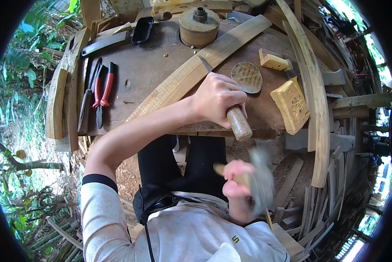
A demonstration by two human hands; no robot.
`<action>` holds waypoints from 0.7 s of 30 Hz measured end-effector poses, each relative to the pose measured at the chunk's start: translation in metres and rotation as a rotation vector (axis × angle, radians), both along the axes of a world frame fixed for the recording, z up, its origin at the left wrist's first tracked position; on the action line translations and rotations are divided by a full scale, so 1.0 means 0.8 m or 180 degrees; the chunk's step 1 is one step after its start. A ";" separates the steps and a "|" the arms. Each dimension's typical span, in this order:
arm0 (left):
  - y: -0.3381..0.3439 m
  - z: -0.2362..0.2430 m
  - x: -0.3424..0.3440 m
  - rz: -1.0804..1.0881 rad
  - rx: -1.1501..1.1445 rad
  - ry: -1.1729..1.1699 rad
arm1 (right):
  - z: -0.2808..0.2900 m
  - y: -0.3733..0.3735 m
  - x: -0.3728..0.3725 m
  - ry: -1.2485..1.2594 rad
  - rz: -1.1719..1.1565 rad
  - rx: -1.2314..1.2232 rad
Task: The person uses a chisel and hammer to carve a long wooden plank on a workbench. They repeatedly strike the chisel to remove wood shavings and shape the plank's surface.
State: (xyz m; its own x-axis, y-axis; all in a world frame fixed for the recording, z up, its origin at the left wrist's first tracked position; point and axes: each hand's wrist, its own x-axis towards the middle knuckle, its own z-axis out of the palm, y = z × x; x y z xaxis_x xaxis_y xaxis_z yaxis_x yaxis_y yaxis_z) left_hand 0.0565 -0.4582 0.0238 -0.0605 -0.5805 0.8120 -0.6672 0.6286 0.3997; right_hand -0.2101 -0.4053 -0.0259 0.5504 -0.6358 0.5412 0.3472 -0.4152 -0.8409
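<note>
Left hand (221,97) clenched round a wooden-handled chisel (239,125), blade slanting far-left over the plank (231,45); contact unclear. Right hand (238,171), blurred, grips a hammer-like tool (262,185) bodyward of the chisel's butt, apart from it. Plank lies just beyond the left hand, the nearer one, long axis running near-left to far-right across the table (150,59).

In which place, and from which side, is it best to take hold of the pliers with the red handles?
Probably best around the red handles of the pliers, from above and the right: the pliers lie with handles at the far end and jaws toward the person, while a long tool lies close along their left side.
</note>
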 end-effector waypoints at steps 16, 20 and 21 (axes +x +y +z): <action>0.000 -0.014 0.002 -0.0006 0.0103 -0.0230 | -0.037 0.026 0.012 0.0117 -0.0017 0.0744; -0.002 -0.017 -0.003 -0.0062 0.0030 -0.0261 | -0.058 0.025 0.020 -0.1304 -0.0322 0.0348; -0.005 -0.017 -0.003 -0.0069 0.0018 -0.0281 | -0.061 0.025 0.014 -0.0841 -0.0265 0.0545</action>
State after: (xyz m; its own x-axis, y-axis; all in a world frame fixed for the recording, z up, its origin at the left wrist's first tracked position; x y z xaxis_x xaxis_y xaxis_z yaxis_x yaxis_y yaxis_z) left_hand 0.0542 -0.4623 0.0102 -0.1442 -0.5828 0.7997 -0.6863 0.6411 0.3435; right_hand -0.1991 -0.3857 -0.0749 0.3475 -0.7668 0.5398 0.5336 -0.3117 -0.7862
